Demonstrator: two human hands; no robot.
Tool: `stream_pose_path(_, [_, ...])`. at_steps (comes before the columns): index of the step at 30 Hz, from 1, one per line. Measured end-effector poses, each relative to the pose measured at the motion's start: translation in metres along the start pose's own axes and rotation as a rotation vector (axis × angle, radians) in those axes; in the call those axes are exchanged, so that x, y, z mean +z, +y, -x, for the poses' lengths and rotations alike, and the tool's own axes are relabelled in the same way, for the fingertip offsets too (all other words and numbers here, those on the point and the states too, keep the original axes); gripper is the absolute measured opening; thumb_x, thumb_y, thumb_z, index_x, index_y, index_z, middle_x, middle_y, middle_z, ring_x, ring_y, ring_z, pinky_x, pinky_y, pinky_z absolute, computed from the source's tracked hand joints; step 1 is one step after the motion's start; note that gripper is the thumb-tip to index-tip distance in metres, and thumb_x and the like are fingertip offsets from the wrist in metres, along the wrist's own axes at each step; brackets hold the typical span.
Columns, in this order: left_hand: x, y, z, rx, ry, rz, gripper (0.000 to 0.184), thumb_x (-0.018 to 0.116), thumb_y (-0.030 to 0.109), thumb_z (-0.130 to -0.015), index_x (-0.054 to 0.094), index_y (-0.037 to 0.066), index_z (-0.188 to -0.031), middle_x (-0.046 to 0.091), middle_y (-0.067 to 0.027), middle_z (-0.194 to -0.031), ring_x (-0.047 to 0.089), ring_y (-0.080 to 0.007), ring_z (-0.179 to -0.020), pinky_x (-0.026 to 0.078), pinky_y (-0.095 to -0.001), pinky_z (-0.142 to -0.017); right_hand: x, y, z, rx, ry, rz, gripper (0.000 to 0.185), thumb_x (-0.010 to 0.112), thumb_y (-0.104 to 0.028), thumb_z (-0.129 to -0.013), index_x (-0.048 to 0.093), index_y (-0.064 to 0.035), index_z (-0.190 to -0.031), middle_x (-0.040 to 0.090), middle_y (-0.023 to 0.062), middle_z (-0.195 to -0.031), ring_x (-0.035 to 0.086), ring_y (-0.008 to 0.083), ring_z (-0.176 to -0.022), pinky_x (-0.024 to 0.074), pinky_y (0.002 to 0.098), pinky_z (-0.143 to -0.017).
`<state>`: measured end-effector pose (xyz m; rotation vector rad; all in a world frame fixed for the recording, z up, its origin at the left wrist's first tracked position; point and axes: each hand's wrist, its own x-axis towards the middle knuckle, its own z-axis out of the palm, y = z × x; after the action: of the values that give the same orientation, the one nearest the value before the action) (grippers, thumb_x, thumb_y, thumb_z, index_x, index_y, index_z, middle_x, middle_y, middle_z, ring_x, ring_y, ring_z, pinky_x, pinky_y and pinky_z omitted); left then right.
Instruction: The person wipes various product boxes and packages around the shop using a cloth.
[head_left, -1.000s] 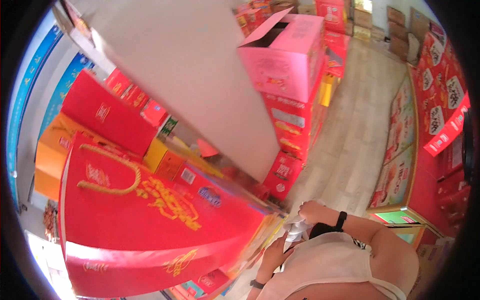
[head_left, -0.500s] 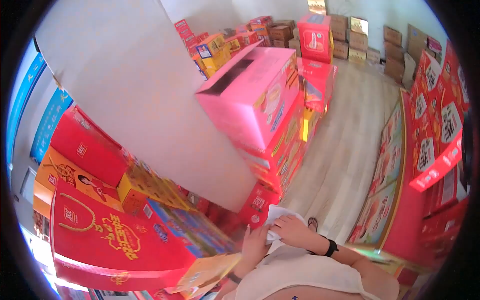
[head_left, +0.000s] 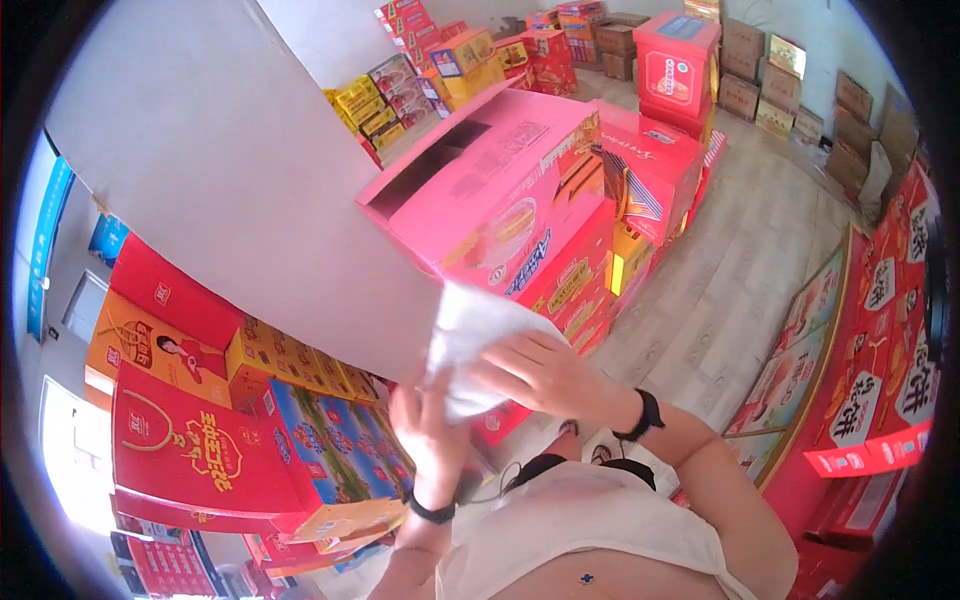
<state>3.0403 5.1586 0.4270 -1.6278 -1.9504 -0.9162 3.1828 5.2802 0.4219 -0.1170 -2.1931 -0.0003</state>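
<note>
Cloth, white, gripped by left hand and right hand; pink carton beyond.

My left forearm rises from the lower edge, left hand upright in front of my torso, fingers bent inward in a grip, tips smeared by blur. My right arm is bent, its forearm slanting up and inward to a right hand held back uppermost, fingers spread slightly toward the left, thumb hidden, closure unclear. Hands near each other, the right one a little higher.
</note>
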Motion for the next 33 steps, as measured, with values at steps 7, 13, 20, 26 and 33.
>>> stream_pose_path(7, [0.069,-0.011,-0.077,0.028,0.172,-0.230,0.055,0.051,-0.006,-0.061,0.062,0.012,-0.112,0.044,-0.0164,-0.133,0.040,-0.0348,-0.127,0.031,-0.0543,-0.102,0.061,0.103,-0.051,-0.047,0.139,-0.081,0.016,0.058,-0.016,-0.078,0.058,-0.0113,-0.093,0.053,0.0090,-0.124,0.051,0.0262,-0.113,0.0385,0.0455,-0.096])
stream_pose_path(13, [0.122,0.008,-0.119,-0.078,0.175,-0.122,0.046,0.055,-0.004,-0.065,0.059,0.002,-0.111,0.056,-0.0158,-0.121,0.049,-0.0363,-0.118,0.039,-0.0484,-0.097,0.073,0.177,-0.048,-0.057,0.020,-0.153,0.027,0.052,-0.014,-0.080,0.056,-0.0089,-0.107,0.055,0.0067,-0.122,0.052,0.0219,-0.115,0.0376,0.0397,-0.097])
stream_pose_path(20, [0.150,0.028,-0.154,-0.053,0.042,0.032,0.055,0.057,0.006,-0.056,0.057,0.002,-0.111,0.056,-0.0166,-0.117,0.051,-0.0370,-0.112,0.037,-0.0530,-0.096,0.045,0.229,-0.045,0.064,-0.059,-0.262,0.034,0.054,-0.013,-0.078,0.058,-0.0051,-0.112,0.058,0.0064,-0.118,0.054,0.0199,-0.111,0.0377,0.0371,-0.097])
stream_pose_path(26, [0.158,0.028,-0.149,0.106,0.116,0.075,0.036,0.054,0.022,-0.072,0.057,0.005,-0.103,0.063,-0.0150,-0.101,0.061,-0.0342,-0.091,0.042,-0.0518,-0.088,0.027,0.235,-0.035,0.017,0.041,-0.323,0.034,0.055,-0.015,-0.078,0.057,-0.0021,-0.109,0.060,0.0090,-0.111,0.058,0.0207,-0.103,0.0436,0.0351,-0.091])
stream_pose_path(33, [0.182,0.069,-0.169,0.123,0.038,-0.073,0.038,0.057,0.025,-0.077,0.051,0.012,-0.112,0.055,-0.0185,-0.115,0.052,-0.0398,-0.107,0.034,-0.0599,-0.094,0.016,0.290,-0.017,0.004,0.056,-0.303,0.034,0.054,-0.016,-0.078,0.058,-0.0050,-0.109,0.059,0.0083,-0.114,0.055,0.0219,-0.108,0.0422,0.0370,-0.094])
